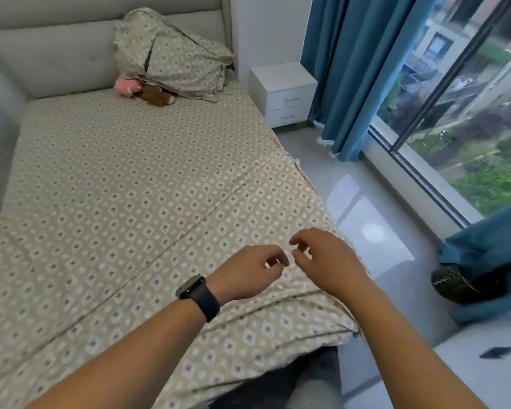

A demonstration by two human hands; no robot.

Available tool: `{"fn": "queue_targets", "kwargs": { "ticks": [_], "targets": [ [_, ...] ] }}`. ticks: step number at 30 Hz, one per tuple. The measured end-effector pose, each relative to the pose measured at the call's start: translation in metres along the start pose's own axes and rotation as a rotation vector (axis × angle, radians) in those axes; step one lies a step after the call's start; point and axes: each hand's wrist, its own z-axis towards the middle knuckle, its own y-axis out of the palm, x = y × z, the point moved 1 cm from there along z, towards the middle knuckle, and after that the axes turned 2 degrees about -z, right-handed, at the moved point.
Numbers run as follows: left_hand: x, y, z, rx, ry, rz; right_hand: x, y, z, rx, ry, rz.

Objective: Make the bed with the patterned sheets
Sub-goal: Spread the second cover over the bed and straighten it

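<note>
A beige patterned sheet [124, 160] covers the mattress, and a folded patterned quilt [130, 276] of the same print lies across the foot half of the bed. A patterned pillow [171, 54] leans on the grey headboard [50, 54]. My left hand [248, 270], with a dark watch on its wrist, and my right hand [322, 258] hover side by side just above the quilt near the bed's right edge. The fingers of both are loosely curled and hold nothing.
A pink soft toy [126, 86] and a brown soft toy [157, 95] lie under the pillow. A white nightstand [283, 93] stands right of the bed, by blue curtains [354, 69] and a large window [469, 113]. A shiny tiled floor [375, 231] runs along the bed's right side.
</note>
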Motion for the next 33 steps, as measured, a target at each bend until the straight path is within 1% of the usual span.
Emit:
{"fn": "queue_targets", "kwargs": {
  "ticks": [1,3,4,6,8,13,14,17,19,22,24,26,27,28,29,31,33],
  "targets": [
    [-0.001,0.008,0.011,0.022,-0.037,0.013,0.015,0.001,0.008,-0.032,-0.049,-0.001],
    [-0.001,0.026,0.035,0.126,-0.145,0.004,0.051,-0.003,0.022,-0.115,-0.131,-0.034],
    [0.007,0.04,0.046,0.18,-0.204,-0.027,0.073,-0.011,0.028,-0.157,-0.165,-0.062],
    [0.031,0.066,0.063,0.226,-0.279,-0.09,0.11,-0.029,0.035,-0.214,-0.22,-0.098],
    [0.052,0.082,0.075,0.194,-0.281,-0.1,0.129,-0.044,0.042,-0.226,-0.255,-0.113],
    [0.099,0.107,0.111,0.366,-0.327,-0.215,0.158,-0.083,0.079,-0.22,-0.398,-0.142],
    [0.103,0.11,0.116,0.364,-0.334,-0.232,0.159,-0.088,0.085,-0.204,-0.417,-0.145],
    [0.111,0.11,0.135,0.286,-0.326,-0.229,0.162,-0.096,0.097,-0.166,-0.45,-0.134],
    [0.111,0.104,0.154,0.309,-0.336,-0.214,0.167,-0.097,0.103,-0.172,-0.49,-0.138],
    [0.132,0.112,0.185,0.433,-0.365,-0.26,0.195,-0.101,0.116,-0.22,-0.581,-0.197],
    [0.14,0.117,0.199,0.491,-0.411,-0.323,0.21,-0.098,0.134,-0.234,-0.646,-0.239],
    [0.137,0.121,0.215,0.54,-0.475,-0.313,0.225,-0.093,0.156,-0.264,-0.716,-0.268],
    [0.133,0.124,0.223,0.596,-0.526,-0.308,0.234,-0.089,0.169,-0.278,-0.765,-0.275],
    [0.134,0.14,0.229,0.674,-0.605,-0.342,0.249,-0.086,0.179,-0.338,-0.829,-0.321],
    [0.131,0.148,0.23,0.734,-0.659,-0.387,0.256,-0.082,0.183,-0.38,-0.848,-0.339],
    [0.137,0.182,0.235,0.879,-0.775,-0.546,0.282,-0.079,0.189,-0.464,-0.921,-0.418],
    [0.143,0.214,0.238,0.902,-0.861,-0.658,0.3,-0.079,0.193,-0.525,-0.961,-0.46]
  ]
}}
